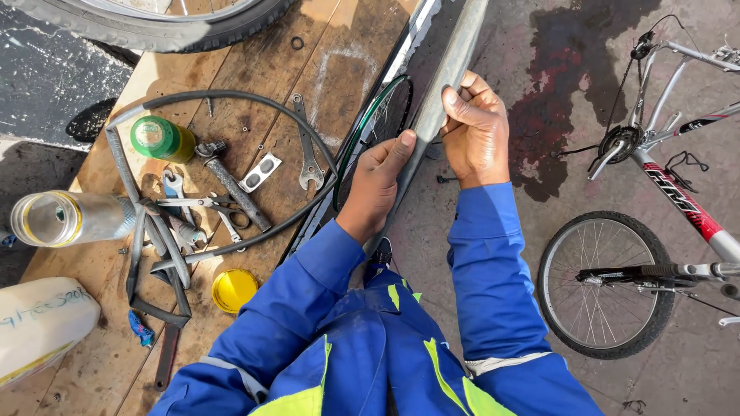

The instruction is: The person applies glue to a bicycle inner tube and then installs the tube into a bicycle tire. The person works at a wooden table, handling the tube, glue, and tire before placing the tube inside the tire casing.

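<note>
Both hands grip a grey inner tube [435,100] stretched over a bicycle rim [370,131] at the wooden desk's [254,69] right edge: left hand [378,181] lower, right hand [474,127] higher. Spanners [308,154] lie near.

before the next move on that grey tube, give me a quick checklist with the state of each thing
1. Left hand on the grey inner tube: ok, thumb and fingers wrapped round it.
2. Right hand on the tube: ok, pinching it higher up.
3. Tube free of kinks between the hands: ok, it runs straight.
4. Bare wheel rim behind the tube: ok, it leans at the edge of the wooden board.
5. Spanner and scissors within reach: ok, both lie on the board to the left.
6. Hole or patch on the tube: cannot tell, none visible on this side.
</note>
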